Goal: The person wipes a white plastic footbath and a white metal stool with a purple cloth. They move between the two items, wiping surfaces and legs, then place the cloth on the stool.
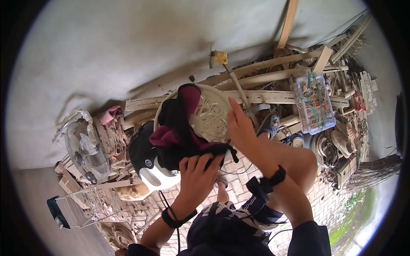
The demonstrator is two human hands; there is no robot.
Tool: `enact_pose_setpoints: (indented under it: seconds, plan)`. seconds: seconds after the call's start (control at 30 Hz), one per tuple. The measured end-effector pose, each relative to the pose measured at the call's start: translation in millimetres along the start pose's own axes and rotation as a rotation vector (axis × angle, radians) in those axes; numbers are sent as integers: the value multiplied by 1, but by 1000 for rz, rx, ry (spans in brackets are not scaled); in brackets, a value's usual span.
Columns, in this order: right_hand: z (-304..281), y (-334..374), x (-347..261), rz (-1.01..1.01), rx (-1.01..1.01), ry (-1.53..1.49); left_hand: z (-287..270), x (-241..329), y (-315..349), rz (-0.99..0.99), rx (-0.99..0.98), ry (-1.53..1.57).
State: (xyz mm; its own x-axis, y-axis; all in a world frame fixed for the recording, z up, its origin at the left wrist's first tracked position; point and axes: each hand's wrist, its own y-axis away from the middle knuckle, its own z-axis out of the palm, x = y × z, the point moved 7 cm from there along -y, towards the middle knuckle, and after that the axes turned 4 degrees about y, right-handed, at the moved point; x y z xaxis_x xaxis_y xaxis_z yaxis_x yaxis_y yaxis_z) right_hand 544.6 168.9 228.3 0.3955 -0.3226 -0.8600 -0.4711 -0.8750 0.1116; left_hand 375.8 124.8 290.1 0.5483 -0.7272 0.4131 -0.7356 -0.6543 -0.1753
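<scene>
**Dark cloth held over white round chair**

The left hand [197,170] grips the black-and-maroon cloth [177,128] draped over the white chair [211,115]. The right hand [240,123], fingers flat and together, rests against the chair's rim. Timber [273,77] and a fan [87,149] crowd close; brick paving [320,200] lies below.

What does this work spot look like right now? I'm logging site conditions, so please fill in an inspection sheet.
Surface: brick-paved ground, largely covered with things.
Job's things: black and maroon garment draped over a round cream openwork chair back.
Clutter: standing fan, wire drying rack, black and white helmet, clear plastic crate, stacked pale timber, shoes.
Grippers: left hand grips the garment's lower edge; right hand lies open against the chair back.
Cables: thin dark cord by the left wrist; green cords in the crate.
Surroundings: plain pale wall; grass at lower right.
</scene>
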Motion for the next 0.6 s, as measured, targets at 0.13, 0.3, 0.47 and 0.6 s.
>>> enact_pose_setpoints:
  seconds: [0.13, 0.3, 0.47, 0.6]
  plan:
    - [13, 10, 22, 76, 52, -315, -5, -10, 11, -10, -15, -39]
    - [12, 3, 29, 46, 25, -435, -44, -51, 35, -103, 11, -345]
    - [11, 7, 26, 94, -27, -585, -59, -68, 15, -65, 15, -241]
    - [14, 11, 24, 109, -41, -629, -47, -61, -31, -17, -65, -177]
